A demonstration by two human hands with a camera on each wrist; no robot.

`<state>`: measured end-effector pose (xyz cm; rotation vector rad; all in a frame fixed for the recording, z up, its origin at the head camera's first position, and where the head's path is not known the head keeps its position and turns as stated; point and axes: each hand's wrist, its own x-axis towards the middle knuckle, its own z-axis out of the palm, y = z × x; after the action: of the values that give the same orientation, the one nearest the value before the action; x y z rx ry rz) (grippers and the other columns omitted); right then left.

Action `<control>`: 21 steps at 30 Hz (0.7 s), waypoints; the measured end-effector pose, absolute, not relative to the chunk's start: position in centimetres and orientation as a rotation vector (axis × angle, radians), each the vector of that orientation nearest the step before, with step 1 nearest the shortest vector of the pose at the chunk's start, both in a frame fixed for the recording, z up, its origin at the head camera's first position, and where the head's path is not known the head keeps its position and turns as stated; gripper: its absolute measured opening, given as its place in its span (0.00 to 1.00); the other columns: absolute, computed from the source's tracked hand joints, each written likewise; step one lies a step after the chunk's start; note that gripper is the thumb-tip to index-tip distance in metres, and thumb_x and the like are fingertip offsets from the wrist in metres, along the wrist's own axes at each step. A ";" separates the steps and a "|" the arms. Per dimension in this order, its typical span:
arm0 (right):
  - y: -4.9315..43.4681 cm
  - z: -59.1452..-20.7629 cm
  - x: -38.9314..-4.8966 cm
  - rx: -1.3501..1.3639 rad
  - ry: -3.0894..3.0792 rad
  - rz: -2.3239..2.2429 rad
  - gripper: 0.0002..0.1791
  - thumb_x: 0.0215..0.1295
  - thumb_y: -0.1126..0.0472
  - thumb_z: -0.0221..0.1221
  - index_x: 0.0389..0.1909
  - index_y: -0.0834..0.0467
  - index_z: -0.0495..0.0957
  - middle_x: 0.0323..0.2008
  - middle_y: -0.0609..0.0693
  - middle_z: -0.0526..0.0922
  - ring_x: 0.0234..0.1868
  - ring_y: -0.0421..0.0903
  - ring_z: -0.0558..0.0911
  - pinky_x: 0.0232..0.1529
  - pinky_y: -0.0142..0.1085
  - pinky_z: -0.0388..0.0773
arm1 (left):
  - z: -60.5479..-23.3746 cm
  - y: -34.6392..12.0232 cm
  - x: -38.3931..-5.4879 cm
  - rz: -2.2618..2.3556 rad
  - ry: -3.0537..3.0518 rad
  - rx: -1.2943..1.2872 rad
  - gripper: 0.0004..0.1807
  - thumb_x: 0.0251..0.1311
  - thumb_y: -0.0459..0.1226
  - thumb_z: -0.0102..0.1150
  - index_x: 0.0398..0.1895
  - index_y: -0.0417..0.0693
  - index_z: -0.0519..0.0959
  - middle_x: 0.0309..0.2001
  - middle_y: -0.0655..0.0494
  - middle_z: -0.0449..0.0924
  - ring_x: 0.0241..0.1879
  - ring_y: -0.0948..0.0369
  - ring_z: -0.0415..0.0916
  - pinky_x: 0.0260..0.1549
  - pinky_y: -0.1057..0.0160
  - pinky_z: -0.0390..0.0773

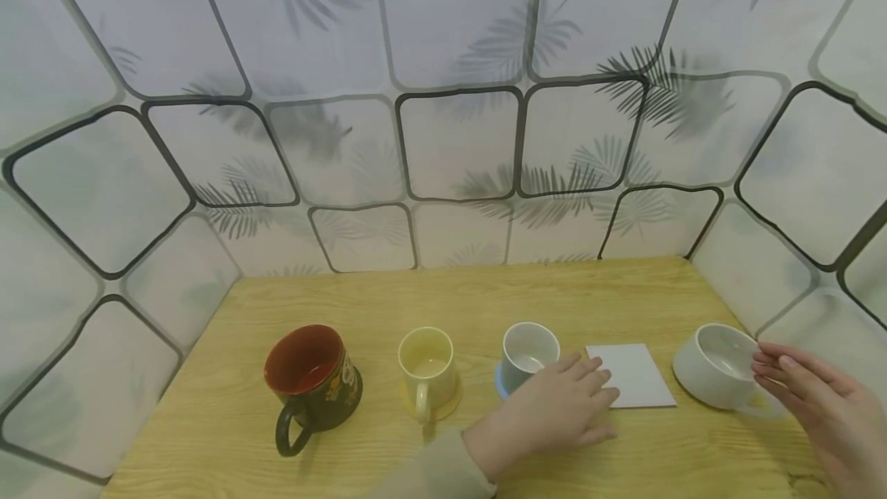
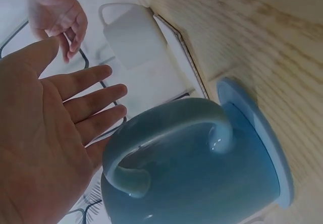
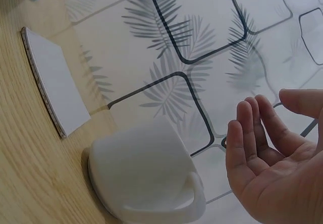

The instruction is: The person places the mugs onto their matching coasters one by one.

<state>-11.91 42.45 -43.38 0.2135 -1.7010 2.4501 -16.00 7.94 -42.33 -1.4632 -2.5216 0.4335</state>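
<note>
My left hand (image 1: pixel 554 410), fingers spread, hovers beside the blue-grey mug (image 1: pixel 521 364). That mug stands upright on a round blue coaster (image 2: pixel 252 128), its curved handle near my fingers in the left wrist view. A white square coaster (image 1: pixel 629 376) lies just beyond the fingertips. At the right, my right hand (image 1: pixel 818 399) is held with loosely bent fingers and nothing in its palm. Its fingertips overlap the rim of the white mug (image 1: pixel 710 368) in the head view; the right wrist view shows a gap between hand and mug. The white mug's handle (image 3: pixel 194 204) points toward me.
A pale yellow mug (image 1: pixel 426 364) stands on a yellow coaster (image 1: pixel 446 403) left of the blue-grey one. Farther left is a large dark mug (image 1: pixel 312 376) with a red inside, on a dark coaster (image 1: pixel 356 391). Patterned sheets (image 1: pixel 457 145) wall the wooden table (image 1: pixel 485 291) at the back and sides.
</note>
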 end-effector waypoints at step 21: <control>44.6 -44.9 -11.7 0.205 -1.568 2.473 0.27 0.84 0.74 0.37 0.54 0.58 0.88 0.47 0.48 0.94 0.47 0.39 0.92 0.46 0.26 0.89 | -42.9 9.9 -16.3 0.346 -2.710 -1.518 0.33 0.81 0.66 0.30 0.80 0.69 0.65 0.81 0.70 0.63 0.83 0.66 0.56 0.85 0.63 0.54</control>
<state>-11.68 44.57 -44.86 0.2052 -1.5678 2.4730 -16.26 9.88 -42.95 -1.5182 -2.7104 0.3459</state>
